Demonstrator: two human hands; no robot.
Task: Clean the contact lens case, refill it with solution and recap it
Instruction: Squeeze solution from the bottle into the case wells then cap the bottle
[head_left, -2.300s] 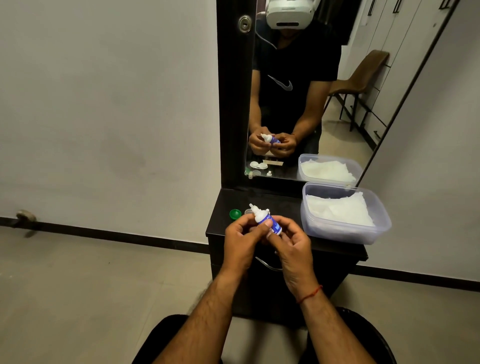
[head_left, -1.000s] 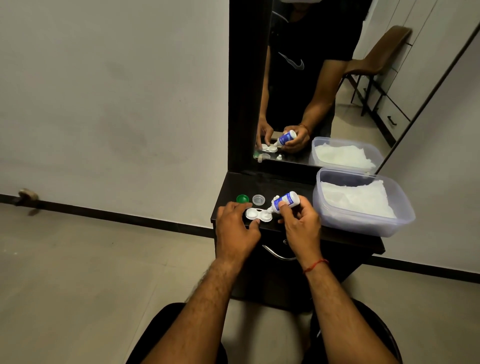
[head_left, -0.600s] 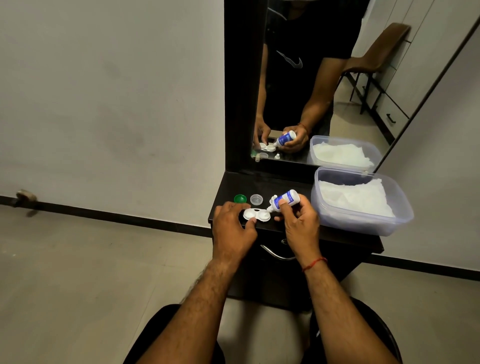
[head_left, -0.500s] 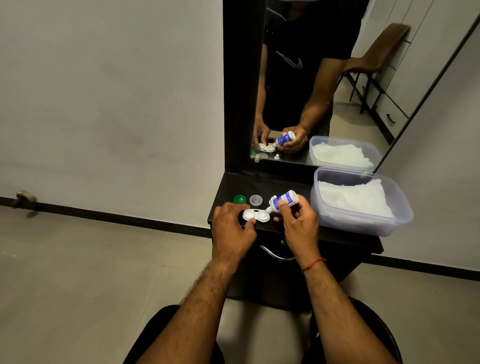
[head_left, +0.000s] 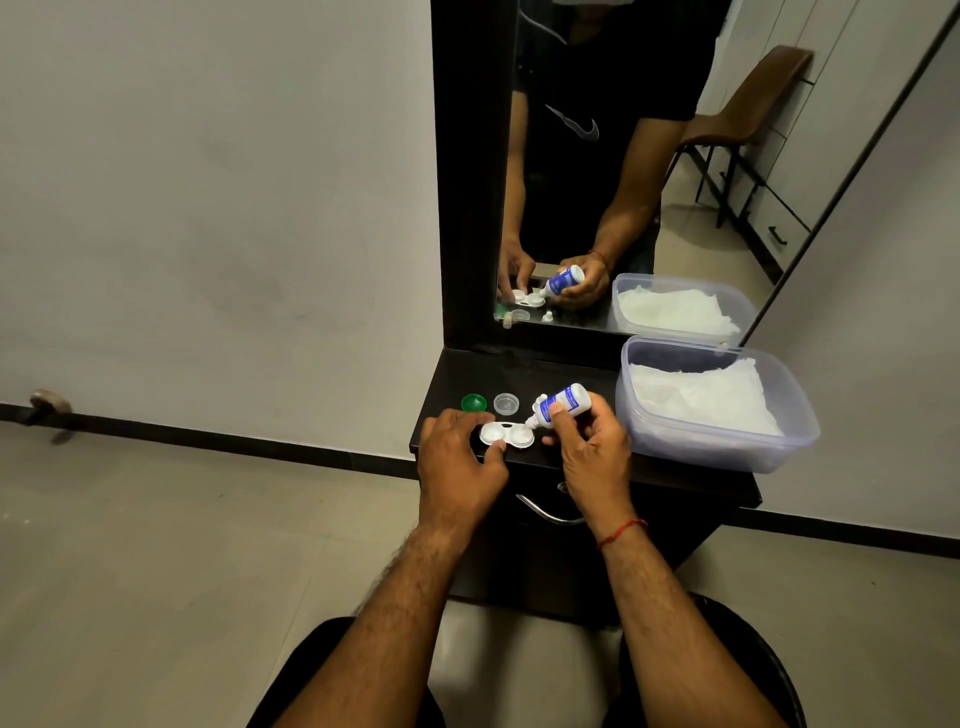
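Note:
A white two-well contact lens case (head_left: 508, 434) lies uncapped on the dark dresser top (head_left: 571, 457). My left hand (head_left: 457, 457) pinches its left end between thumb and fingers. A small white bottle of solution with a blue label (head_left: 561, 404) is tilted nozzle-down in my right hand (head_left: 592, 447), and its tip sits over the case's right well. Behind the case lie two loose caps, a green cap (head_left: 474, 402) and a clear cap (head_left: 506, 403).
A clear plastic tub (head_left: 722, 447) holding white tissue stands at the right of the dresser top. A mirror (head_left: 623, 156) rises behind and reflects my hands. A metal drawer handle (head_left: 545, 512) is below the front edge. Tiled floor lies to the left.
The bottle came down from in front of my chest and tipped over the case. My left hand let go of the bottle and took hold of the case on the dresser.

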